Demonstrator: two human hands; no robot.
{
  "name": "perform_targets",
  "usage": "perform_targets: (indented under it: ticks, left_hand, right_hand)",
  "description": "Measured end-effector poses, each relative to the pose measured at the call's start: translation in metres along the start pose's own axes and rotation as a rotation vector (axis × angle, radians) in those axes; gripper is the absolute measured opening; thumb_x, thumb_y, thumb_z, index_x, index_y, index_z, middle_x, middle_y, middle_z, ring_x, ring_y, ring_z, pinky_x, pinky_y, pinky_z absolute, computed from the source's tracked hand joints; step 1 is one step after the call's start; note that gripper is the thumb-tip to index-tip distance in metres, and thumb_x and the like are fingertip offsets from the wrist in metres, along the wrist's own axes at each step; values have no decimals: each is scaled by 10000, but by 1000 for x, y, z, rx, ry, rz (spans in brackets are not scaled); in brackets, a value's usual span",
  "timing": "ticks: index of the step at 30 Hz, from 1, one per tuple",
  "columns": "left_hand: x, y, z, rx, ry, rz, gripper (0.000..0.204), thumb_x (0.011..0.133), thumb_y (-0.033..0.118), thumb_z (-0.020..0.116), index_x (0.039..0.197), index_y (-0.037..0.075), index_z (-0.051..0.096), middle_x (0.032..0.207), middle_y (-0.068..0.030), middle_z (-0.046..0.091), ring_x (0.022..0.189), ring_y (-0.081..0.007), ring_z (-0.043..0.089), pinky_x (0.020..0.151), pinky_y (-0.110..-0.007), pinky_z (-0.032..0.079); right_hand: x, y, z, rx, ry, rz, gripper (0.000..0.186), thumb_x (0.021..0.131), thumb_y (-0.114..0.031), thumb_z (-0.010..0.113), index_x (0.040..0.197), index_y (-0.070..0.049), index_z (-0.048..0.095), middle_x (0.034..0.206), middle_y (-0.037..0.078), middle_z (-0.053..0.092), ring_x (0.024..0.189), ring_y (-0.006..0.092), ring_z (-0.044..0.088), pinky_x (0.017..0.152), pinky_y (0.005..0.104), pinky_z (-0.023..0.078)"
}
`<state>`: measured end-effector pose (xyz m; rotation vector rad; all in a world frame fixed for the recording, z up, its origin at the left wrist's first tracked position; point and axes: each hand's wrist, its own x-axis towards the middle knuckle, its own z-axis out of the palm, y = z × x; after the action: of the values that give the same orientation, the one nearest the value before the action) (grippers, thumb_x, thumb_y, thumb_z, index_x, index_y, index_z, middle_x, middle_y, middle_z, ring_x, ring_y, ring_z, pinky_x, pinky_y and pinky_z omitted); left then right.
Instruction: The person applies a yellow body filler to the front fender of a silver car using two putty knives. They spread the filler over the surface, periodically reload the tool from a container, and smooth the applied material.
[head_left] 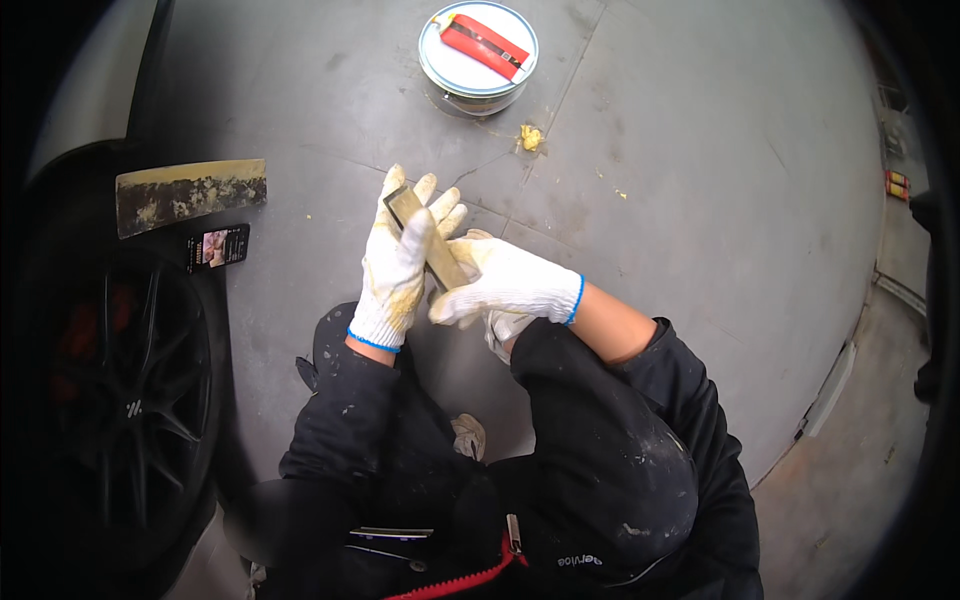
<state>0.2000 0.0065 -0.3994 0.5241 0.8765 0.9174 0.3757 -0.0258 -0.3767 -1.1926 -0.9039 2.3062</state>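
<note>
My left hand (392,265) and my right hand (505,285), both in white knit gloves with blue cuffs, hold a narrow tan block (438,252) with a dark edge, tilted diagonally. My left thumb lies across it, with the fingers stretched up along its far end. My right hand grips its lower part, its far fingers partly hidden behind it. A wide, putty-stained spreader blade (190,195) lies to the left, just above a phone (217,247) with its screen lit.
A round tin (470,98) bears a red tube (482,47) on its lid. A yellow lump (530,137) lies below it. A car's black wheel (133,410) stands close on the left. The grey floor section (700,150) has a raised edge at right.
</note>
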Motion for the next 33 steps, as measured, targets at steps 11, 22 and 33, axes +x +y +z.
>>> perform_targets:
  ticks: [11, 22, 33]
  left_hand:
    - [72, 15, -54, -171, 320, 78, 328, 1094, 262, 640, 1312, 18, 649, 1177, -82, 732, 1005, -187, 732, 861, -350, 626]
    - [150, 8, 23, 796, 163, 240, 675, 1094, 317, 563, 1610, -66, 354, 1580, -300, 496, 1457, -389, 514, 1194, -403, 409]
    - [100, -7, 63, 1141, -32, 881, 506, 1034, 163, 605, 1506, 6, 512, 1335, -234, 632, 1232, -337, 617, 1101, -413, 482]
  right_hand:
    - [15, -116, -145, -273, 771, -267, 650, 868, -250, 890, 1369, 67, 623, 1196, 120, 753, 1115, 159, 696, 983, 316, 550]
    - [74, -130, -173, -909, 892, -280, 441, 800, -411, 858, 1030, -36, 818, 794, 95, 759, 674, 151, 686, 678, 309, 560]
    - [1, -86, -183, -817, 1083, -455, 521, 862, -365, 862, 1202, 10, 743, 996, 76, 770, 855, 136, 689, 767, 318, 565]
